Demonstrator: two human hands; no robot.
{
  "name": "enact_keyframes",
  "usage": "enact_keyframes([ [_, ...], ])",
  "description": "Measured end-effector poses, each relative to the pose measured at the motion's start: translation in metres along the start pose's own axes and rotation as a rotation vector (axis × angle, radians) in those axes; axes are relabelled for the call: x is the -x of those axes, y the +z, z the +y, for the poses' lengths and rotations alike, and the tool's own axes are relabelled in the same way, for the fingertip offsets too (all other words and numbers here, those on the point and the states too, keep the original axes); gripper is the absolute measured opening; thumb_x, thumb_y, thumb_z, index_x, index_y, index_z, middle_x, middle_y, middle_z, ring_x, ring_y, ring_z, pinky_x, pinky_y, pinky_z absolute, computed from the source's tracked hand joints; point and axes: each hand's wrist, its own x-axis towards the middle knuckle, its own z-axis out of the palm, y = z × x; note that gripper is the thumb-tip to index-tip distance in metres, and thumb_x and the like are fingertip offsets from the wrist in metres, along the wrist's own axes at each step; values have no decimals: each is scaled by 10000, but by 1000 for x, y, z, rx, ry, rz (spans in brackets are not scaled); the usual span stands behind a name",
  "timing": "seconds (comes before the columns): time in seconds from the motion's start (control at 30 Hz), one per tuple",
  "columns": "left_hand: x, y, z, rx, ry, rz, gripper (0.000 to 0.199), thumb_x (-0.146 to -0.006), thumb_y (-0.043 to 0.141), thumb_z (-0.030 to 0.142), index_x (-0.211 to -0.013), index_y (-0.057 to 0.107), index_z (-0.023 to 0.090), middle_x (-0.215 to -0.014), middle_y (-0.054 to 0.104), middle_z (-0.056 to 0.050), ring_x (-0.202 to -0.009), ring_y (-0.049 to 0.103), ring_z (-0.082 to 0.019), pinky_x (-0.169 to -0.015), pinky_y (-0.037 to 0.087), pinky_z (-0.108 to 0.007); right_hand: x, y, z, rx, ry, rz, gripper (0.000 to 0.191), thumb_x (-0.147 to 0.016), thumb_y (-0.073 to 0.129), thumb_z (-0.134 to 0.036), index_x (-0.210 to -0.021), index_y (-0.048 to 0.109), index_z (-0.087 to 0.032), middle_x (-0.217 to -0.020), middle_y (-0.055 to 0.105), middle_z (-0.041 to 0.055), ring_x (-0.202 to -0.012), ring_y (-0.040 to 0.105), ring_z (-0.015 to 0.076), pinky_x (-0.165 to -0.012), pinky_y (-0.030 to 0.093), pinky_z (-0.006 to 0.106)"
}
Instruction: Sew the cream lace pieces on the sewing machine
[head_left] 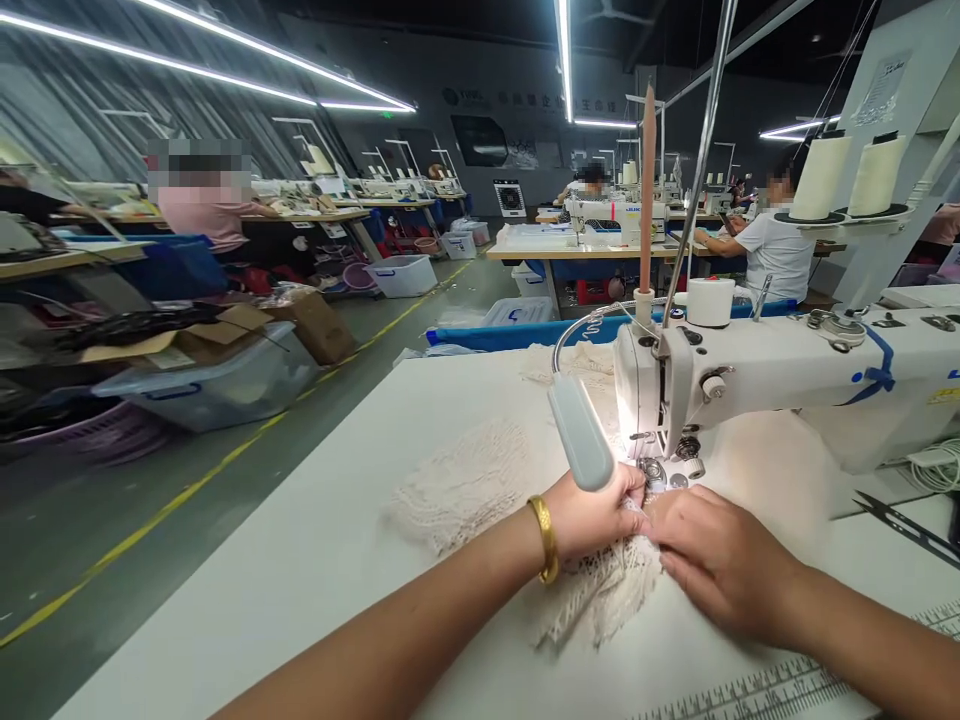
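Note:
Cream lace fabric [480, 470] lies on the white table, with a gathered part [600, 590] hanging toward me below my hands. My left hand [600, 510], with a gold bangle at the wrist, pinches the lace just in front of the presser foot [654, 472] of a white sewing machine [780, 365]. Close beside it on the right, my right hand [720, 550] has its fingers closed on the same lace. A grey lamp head [581, 432] hangs over my left hand and lights the needle area.
Black scissors [907, 525] lie at the right, with a clear ruler [757, 692] along the near edge. Thread cones [823, 178] stand above the machine. Plastic bins [217, 380] and seated people are farther off.

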Motion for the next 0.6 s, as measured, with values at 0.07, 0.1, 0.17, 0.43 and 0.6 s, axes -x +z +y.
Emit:
enact_keyframes([
  [0.07,-3,-4,-4,-7,8,17,244,-712,746,392,-706,580,214,-651,539,43,-671,521,-174,-598,357,-258,2,7,2,65,-71,18,196,-931,458,-74,-918,593,-214,-887,574,54,-834,466,227,-741,420,361],
  [0.1,-4,-9,-6,-14,10,38,258,-706,751,403,-699,575,214,-638,525,46,-656,516,-172,-591,360,-259,3,10,2,84,-76,26,204,-912,453,-57,-897,588,-210,-857,548,48,-809,444,222,-721,412,358],
  [0.17,-4,-21,-8,-43,1,117,249,-722,722,374,-663,542,212,-618,488,39,-635,497,-175,-595,371,-273,5,14,2,84,-66,35,215,-884,453,-35,-900,585,-205,-843,528,44,-796,429,219,-706,406,357],
  [0.43,35,-17,10,-181,131,455,188,-969,477,228,-819,585,199,-836,625,-49,-775,566,-219,-739,455,-348,8,15,1,31,-75,47,238,-852,457,4,-892,549,-212,-890,533,49,-831,466,225,-727,459,374],
  [0.6,43,14,1,-221,155,403,63,-894,578,147,-926,592,199,-940,667,-51,-824,609,-235,-737,487,-360,7,16,1,15,-135,89,395,-835,467,31,-1115,581,-224,-1116,614,101,-1040,542,286,-884,526,476],
])
